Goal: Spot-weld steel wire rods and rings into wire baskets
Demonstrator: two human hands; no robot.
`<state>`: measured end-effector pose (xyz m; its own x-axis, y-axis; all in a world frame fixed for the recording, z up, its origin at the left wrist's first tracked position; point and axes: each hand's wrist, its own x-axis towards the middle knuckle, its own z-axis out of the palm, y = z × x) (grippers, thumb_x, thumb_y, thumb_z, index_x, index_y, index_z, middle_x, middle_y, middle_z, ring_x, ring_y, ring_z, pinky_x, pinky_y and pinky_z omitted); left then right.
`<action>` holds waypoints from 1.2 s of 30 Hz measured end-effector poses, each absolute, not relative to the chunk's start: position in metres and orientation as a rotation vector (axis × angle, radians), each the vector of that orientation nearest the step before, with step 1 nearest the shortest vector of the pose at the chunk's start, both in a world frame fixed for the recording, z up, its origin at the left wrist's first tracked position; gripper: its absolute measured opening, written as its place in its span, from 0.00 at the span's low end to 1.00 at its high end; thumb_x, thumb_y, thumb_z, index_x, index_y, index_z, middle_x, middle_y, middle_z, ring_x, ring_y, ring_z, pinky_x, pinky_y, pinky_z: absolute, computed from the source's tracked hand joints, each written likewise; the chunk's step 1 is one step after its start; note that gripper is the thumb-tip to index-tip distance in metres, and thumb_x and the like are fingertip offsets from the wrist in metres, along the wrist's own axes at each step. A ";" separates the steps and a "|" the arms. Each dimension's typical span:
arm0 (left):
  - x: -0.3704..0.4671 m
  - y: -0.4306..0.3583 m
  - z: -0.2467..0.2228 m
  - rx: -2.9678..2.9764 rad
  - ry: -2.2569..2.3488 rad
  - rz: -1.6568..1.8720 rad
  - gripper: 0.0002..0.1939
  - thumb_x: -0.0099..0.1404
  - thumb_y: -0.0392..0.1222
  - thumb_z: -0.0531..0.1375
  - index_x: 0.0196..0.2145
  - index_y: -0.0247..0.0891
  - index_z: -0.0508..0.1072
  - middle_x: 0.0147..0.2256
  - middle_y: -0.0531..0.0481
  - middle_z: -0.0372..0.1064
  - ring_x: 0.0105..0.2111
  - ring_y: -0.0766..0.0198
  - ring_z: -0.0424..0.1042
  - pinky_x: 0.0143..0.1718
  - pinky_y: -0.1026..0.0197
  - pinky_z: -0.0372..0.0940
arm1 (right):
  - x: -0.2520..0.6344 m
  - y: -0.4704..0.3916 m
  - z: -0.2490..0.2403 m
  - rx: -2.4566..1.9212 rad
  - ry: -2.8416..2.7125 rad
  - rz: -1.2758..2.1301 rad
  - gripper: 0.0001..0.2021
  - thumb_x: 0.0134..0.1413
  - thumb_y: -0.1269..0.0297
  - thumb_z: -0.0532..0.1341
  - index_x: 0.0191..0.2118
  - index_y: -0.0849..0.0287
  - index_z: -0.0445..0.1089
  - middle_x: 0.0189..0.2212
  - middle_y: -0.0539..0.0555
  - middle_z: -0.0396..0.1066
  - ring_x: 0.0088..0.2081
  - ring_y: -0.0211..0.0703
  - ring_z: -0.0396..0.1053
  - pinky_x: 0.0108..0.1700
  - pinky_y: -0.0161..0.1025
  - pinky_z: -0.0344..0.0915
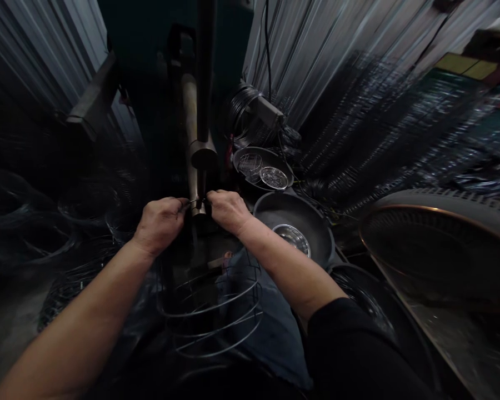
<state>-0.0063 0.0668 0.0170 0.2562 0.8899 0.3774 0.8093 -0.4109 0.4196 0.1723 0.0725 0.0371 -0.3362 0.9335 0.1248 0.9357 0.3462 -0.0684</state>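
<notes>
My left hand [161,223] is closed in a pinch on a thin metal wire [193,201], just left of the lower metal tip [198,211] of a machine. On the other side of that tip, my right hand [228,211] pinches at the same level, its fingertips dark and partly hidden. The wire crosses at the tip, under the machine's thick upper arm [204,158]. Below my hands, over my lap, hangs a curved wire frame [220,312] of several hoops. Whether the pinched wire belongs to that frame, I cannot tell.
To the right stand round grey pans [294,208], one holding a shiny metal dish [294,239]. A smaller pan [263,153] behind holds round wire pieces. Coiled wire [240,111] sits near the corrugated wall. A large round grey cover [441,244] lies far right. Wire hoops [87,203] lie in shadow at left.
</notes>
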 end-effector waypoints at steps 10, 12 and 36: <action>-0.013 0.050 0.001 2.520 1.499 1.053 0.18 0.67 0.45 0.51 0.37 0.33 0.77 0.32 0.42 0.75 0.31 0.60 0.74 0.35 0.61 0.67 | 0.182 0.060 0.034 -1.545 -2.251 0.391 0.11 0.60 0.67 0.55 0.43 0.59 0.74 0.38 0.55 0.75 0.41 0.42 0.71 0.43 0.35 0.63; -0.017 0.036 -0.010 2.575 1.384 1.126 0.17 0.68 0.45 0.51 0.38 0.33 0.77 0.30 0.44 0.74 0.28 0.63 0.73 0.32 0.64 0.67 | 0.194 0.052 0.028 -1.440 -2.041 0.856 0.11 0.57 0.66 0.57 0.43 0.61 0.74 0.33 0.53 0.75 0.36 0.40 0.72 0.41 0.35 0.65; -0.017 -0.059 -0.011 2.834 1.066 1.180 0.16 0.65 0.36 0.50 0.46 0.31 0.73 0.28 0.49 0.72 0.26 0.69 0.71 0.28 0.68 0.67 | 0.242 -0.007 0.051 -1.165 -2.072 1.720 0.13 0.40 0.53 0.67 0.33 0.53 0.80 0.29 0.61 0.76 0.29 0.47 0.74 0.31 0.42 0.69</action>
